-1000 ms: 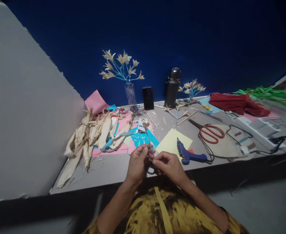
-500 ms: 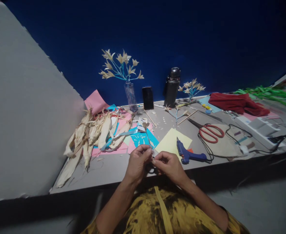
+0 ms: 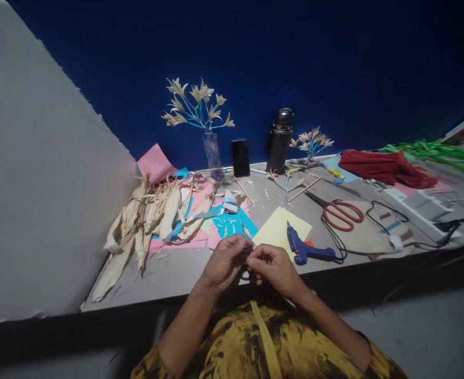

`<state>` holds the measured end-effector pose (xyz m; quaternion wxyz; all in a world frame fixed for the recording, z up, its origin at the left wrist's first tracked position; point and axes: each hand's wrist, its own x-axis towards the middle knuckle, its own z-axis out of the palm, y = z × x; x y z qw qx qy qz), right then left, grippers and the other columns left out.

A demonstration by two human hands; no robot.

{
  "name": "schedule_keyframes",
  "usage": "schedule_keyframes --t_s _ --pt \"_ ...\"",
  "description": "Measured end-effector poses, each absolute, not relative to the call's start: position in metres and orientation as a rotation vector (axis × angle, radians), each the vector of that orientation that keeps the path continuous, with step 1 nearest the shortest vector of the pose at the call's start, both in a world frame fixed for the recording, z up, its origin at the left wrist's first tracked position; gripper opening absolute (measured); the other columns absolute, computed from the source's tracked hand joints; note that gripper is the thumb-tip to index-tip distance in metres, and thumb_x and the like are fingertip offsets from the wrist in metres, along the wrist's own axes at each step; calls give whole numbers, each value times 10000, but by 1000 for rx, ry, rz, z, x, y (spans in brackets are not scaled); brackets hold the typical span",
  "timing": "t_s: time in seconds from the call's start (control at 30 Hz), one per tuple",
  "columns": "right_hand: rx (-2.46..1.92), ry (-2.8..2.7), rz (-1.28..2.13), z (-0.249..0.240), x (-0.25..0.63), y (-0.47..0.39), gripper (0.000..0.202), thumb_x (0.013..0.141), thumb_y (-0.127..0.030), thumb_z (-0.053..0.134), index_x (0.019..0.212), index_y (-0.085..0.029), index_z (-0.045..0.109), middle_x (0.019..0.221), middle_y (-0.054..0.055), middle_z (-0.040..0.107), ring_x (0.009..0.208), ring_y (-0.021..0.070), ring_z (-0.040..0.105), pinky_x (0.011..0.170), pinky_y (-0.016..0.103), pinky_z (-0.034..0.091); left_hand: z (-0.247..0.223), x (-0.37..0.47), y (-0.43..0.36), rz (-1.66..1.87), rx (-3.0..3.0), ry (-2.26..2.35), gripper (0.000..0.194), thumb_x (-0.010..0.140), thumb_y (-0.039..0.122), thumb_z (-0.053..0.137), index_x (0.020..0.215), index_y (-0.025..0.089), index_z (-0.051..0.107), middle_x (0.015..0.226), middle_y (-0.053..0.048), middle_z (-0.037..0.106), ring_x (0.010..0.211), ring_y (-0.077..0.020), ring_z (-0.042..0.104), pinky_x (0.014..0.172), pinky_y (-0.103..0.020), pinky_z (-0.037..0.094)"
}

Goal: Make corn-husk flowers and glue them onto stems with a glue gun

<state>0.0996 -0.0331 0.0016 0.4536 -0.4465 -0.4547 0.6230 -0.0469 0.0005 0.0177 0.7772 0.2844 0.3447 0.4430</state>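
My left hand [image 3: 227, 260] is closed, thumb against the fingers, on a thin stem [image 3: 241, 223] that points up and away over the blue paper. Close against it, my right hand [image 3: 273, 266] pinches with thumb and forefinger; what lies between those fingertips is too small to name. Below the fingers shows a dark ring-shaped loop [image 3: 246, 275], mostly hidden by both hands. Just beyond the hands, a small roll with a light blue strip [image 3: 230, 204] sits on the blue paper [image 3: 249, 225], among pale scraps.
Dried corn husks [image 3: 127, 221] heap at the left. A blue glue gun [image 3: 308, 250] and red-handled scissors [image 3: 342, 215] lie to the right, near a power strip [image 3: 417, 210]. Behind stand a glass vase [image 3: 213, 155] of husk flowers, a phone [image 3: 240, 158] and a thermos [image 3: 279, 145].
My hands stay together above the table's front edge. The left fingers have tilted slightly and the right fingertips have shifted a little. The thin stem has moved slightly, showing more of the roll.
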Motion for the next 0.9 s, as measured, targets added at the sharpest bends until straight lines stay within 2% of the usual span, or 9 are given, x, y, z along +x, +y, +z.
schedule_keyframes --t_s 0.23,0.4,0.5,0.67,0.9 --pt "-1225 -1146 1421 6 98 -33 258 710 -377 753 678 -164 611 527 -50 591 411 84 535 426 198 421 17 -45 -1 1036 647 875 297 596 311 886 692 123 677 603 -7 614 553 -106 548 558 -227 433" --pt "-1258 -1169 1352 5 98 -32 259 711 -341 758 639 -164 583 515 -44 587 411 88 535 426 196 411 16 -43 -3 1094 725 1008 284 592 322 878 694 125 701 575 2 619 532 -92 536 549 -216 430" --pt "-1209 -1155 1442 1 99 -32 279 726 -379 759 681 -158 594 552 -45 595 417 82 536 417 190 421 16 -42 -4 1091 760 1035 295 599 337 873 715 123 706 552 15 599 499 -82 514 512 -205 411" --pt "-1067 -1125 1642 -5 102 -33 367 769 -492 723 867 -138 711 699 0 647 534 91 570 475 210 510 17 -43 -6 1057 743 988 310 626 384 850 714 144 675 525 22 582 440 -114 519 460 -242 425" --pt "-1217 -1200 1453 -1 100 -34 226 740 -366 738 691 -149 695 547 -19 624 453 97 543 471 211 444 22 -44 -9 1087 771 1074 294 598 349 864 652 132 672 500 43 528 461 -70 449 475 -201 371"
